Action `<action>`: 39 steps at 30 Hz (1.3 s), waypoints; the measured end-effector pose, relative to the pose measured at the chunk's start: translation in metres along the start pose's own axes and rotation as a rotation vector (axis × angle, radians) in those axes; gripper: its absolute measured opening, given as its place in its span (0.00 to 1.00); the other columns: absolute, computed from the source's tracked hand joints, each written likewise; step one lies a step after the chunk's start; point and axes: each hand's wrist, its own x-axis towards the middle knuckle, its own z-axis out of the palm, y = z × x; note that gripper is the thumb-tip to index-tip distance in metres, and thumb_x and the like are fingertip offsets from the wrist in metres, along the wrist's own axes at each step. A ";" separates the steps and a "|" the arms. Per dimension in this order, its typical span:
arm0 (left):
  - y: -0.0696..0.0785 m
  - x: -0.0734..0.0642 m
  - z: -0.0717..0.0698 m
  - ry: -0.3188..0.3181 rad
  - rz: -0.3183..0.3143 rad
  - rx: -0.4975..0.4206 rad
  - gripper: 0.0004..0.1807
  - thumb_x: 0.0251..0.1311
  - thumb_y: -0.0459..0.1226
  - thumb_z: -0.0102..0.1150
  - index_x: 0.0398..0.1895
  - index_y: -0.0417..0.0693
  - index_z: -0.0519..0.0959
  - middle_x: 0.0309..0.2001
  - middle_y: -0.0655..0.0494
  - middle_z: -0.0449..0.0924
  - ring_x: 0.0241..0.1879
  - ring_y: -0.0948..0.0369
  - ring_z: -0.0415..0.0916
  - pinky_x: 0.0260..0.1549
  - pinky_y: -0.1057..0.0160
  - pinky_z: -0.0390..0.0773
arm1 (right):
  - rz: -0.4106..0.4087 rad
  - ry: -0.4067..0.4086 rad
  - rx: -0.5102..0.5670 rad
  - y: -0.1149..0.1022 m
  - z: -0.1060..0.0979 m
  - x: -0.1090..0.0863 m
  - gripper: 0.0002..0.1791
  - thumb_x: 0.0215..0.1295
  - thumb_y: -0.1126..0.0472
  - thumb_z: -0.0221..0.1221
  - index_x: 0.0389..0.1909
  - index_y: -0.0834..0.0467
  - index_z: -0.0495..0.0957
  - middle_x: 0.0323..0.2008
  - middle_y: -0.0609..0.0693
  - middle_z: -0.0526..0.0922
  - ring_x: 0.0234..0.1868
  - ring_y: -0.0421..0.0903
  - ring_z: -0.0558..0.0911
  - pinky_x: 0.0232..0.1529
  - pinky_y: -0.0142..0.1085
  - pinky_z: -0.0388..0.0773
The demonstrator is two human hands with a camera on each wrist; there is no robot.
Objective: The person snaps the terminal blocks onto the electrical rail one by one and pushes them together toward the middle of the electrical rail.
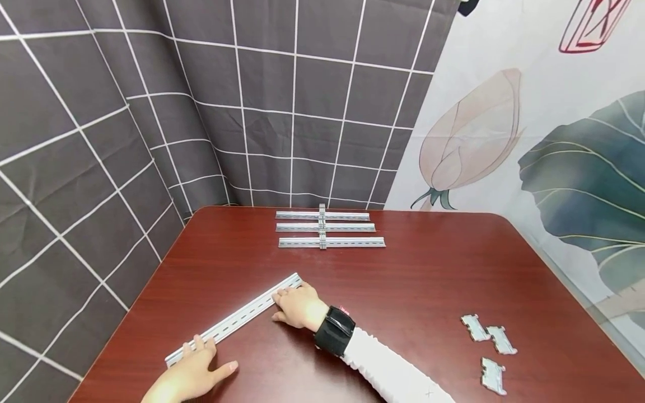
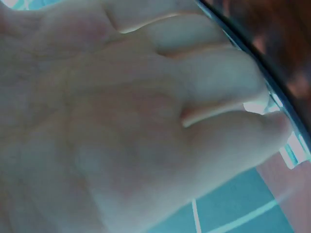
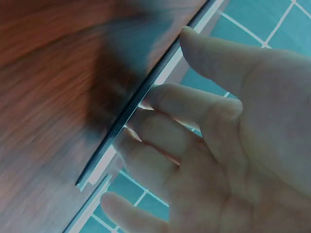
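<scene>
A slotted metal DIN rail lies diagonally on the table, its near end to the left. My left hand rests its fingertips on the near-left end, with the thumb out to the side, apart from the rail. In the left wrist view, extended fingers reach the rail's edge. At the far end, my right hand lays its fingers across the rail. The right wrist view has the fingers over the rail's long edge, their tips partly hidden behind it.
Three shorter rails lie parallel at the back, with small grey terminal-block pieces at their middles. Three flat grey terminal blocks lie on the right of the red-brown table. A dark checked curtain hangs behind.
</scene>
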 end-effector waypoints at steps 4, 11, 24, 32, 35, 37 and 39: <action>0.010 0.012 -0.004 -0.014 0.035 -0.014 0.48 0.58 0.51 0.62 0.59 0.13 0.59 0.60 0.07 0.48 0.60 0.15 0.44 0.55 0.23 0.54 | 0.037 0.003 0.009 0.012 0.002 0.001 0.21 0.63 0.38 0.56 0.50 0.45 0.77 0.53 0.39 0.82 0.52 0.40 0.82 0.56 0.42 0.74; 0.027 0.034 -0.012 -0.067 0.070 0.013 0.47 0.56 0.49 0.65 0.58 0.11 0.59 0.60 0.07 0.48 0.61 0.15 0.45 0.58 0.25 0.53 | 0.064 0.008 0.042 0.035 0.006 -0.002 0.18 0.63 0.39 0.57 0.45 0.47 0.77 0.49 0.41 0.83 0.47 0.45 0.84 0.44 0.42 0.78; 0.066 0.076 -0.022 -0.110 0.151 0.162 0.45 0.54 0.48 0.66 0.61 0.17 0.62 0.64 0.15 0.54 0.65 0.22 0.51 0.61 0.29 0.57 | 0.196 0.015 0.119 0.078 0.015 -0.021 0.16 0.64 0.42 0.58 0.38 0.51 0.78 0.41 0.48 0.85 0.42 0.54 0.85 0.33 0.48 0.79; 0.092 0.100 -0.023 -0.157 0.226 0.200 0.43 0.57 0.47 0.64 0.64 0.24 0.62 0.69 0.23 0.53 0.69 0.29 0.51 0.64 0.33 0.57 | 0.301 -0.017 0.214 0.112 0.021 -0.040 0.20 0.65 0.44 0.57 0.52 0.50 0.79 0.51 0.51 0.84 0.50 0.56 0.83 0.38 0.54 0.79; 0.101 0.107 -0.023 -0.168 0.255 0.216 0.42 0.57 0.47 0.64 0.67 0.27 0.61 0.70 0.26 0.53 0.70 0.31 0.50 0.65 0.35 0.56 | 0.333 -0.020 0.240 0.124 0.023 -0.047 0.22 0.66 0.45 0.57 0.56 0.50 0.78 0.53 0.52 0.83 0.52 0.57 0.82 0.40 0.55 0.79; 0.106 0.110 -0.022 -0.168 0.268 0.228 0.42 0.57 0.47 0.64 0.68 0.29 0.61 0.71 0.27 0.53 0.71 0.31 0.50 0.66 0.35 0.57 | 0.342 -0.018 0.251 0.130 0.025 -0.052 0.21 0.66 0.46 0.57 0.56 0.51 0.78 0.53 0.53 0.83 0.52 0.57 0.82 0.40 0.55 0.79; 0.111 0.113 -0.019 -0.162 0.269 0.250 0.42 0.57 0.48 0.64 0.68 0.31 0.62 0.72 0.30 0.54 0.70 0.30 0.50 0.66 0.35 0.57 | 0.344 -0.010 0.260 0.135 0.027 -0.058 0.20 0.66 0.47 0.58 0.54 0.52 0.78 0.51 0.54 0.83 0.51 0.58 0.82 0.40 0.55 0.79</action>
